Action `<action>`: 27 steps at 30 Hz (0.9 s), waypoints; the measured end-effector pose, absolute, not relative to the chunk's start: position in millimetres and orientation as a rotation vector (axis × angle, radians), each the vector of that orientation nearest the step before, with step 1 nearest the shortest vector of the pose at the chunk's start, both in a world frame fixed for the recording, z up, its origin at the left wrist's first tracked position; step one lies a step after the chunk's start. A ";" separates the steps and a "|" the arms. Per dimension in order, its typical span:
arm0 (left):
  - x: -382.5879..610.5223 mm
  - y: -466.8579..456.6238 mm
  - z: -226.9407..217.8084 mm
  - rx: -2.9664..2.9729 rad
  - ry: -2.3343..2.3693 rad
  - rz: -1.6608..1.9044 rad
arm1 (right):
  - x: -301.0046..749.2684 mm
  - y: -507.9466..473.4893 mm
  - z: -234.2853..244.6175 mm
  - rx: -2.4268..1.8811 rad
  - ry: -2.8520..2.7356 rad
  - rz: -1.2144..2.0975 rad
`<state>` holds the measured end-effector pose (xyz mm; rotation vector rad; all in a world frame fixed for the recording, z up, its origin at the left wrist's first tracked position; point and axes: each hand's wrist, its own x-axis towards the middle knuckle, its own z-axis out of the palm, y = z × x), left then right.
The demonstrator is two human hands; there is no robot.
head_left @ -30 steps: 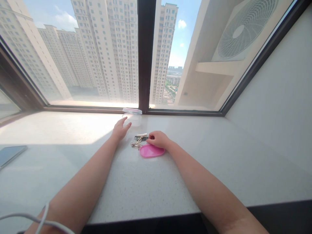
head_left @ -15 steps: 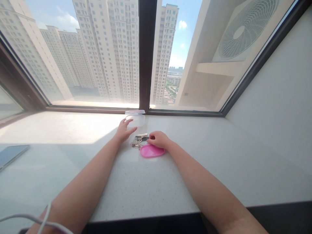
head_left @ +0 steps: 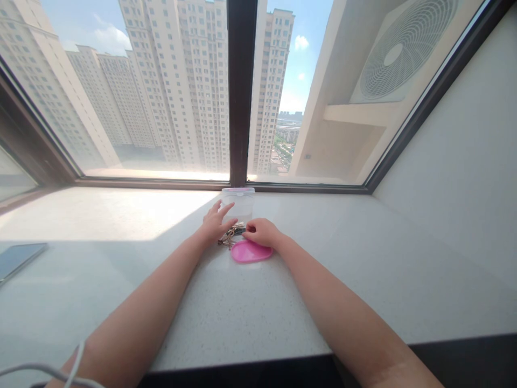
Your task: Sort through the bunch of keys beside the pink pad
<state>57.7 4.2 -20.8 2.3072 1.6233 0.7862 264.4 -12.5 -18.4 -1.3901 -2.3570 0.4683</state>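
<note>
My left hand (head_left: 218, 222) has its fingers spread, with the fingertips at the left side of a clear plastic box (head_left: 242, 207). The box's pale lid (head_left: 238, 190) shows at the top edge, against the window frame. My right hand (head_left: 263, 233) is closed, thumb and fingers curled together; what it pinches, if anything, is hidden. Beside its fingertips lies a small pile of gold and dark metal pieces (head_left: 229, 237), too small to name surely, partly behind my left thumb. A pink oval tray (head_left: 251, 252) lies just below my right hand, on the near side of the pile.
A white speckled sill (head_left: 238, 312) carries everything, its dark front edge near me. A flat tablet-like thing (head_left: 20, 260) lies at the far left. A white cable (head_left: 52, 372) crosses my left forearm. Window frames (head_left: 238, 108) and a white wall (head_left: 456, 194) bound the sill.
The clear box has moved right, behind the metal pieces, and more of its front shows. My left hand has shifted right with it, fingers still spread. My right hand has barely moved.
</note>
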 end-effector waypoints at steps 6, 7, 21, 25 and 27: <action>59.4 2.2 -19.1 2.308 1.632 0.774 | 264.4 -12.9 -18.4 -1.389 -2.354 0.471; 59.4 1.6 -18.4 2.306 1.634 0.771 | 264.4 -13.1 -18.2 -1.389 -2.354 0.471; 56.7 2.8 -18.5 2.300 1.650 0.828 | 264.7 -12.7 -18.1 -1.379 -2.352 0.472; 54.2 5.1 -18.3 2.304 1.648 0.932 | 264.1 -12.4 -18.7 -1.394 -2.334 0.454; 52.1 5.9 -15.5 2.316 1.643 1.070 | 263.6 -13.0 -17.8 -1.406 -2.317 0.440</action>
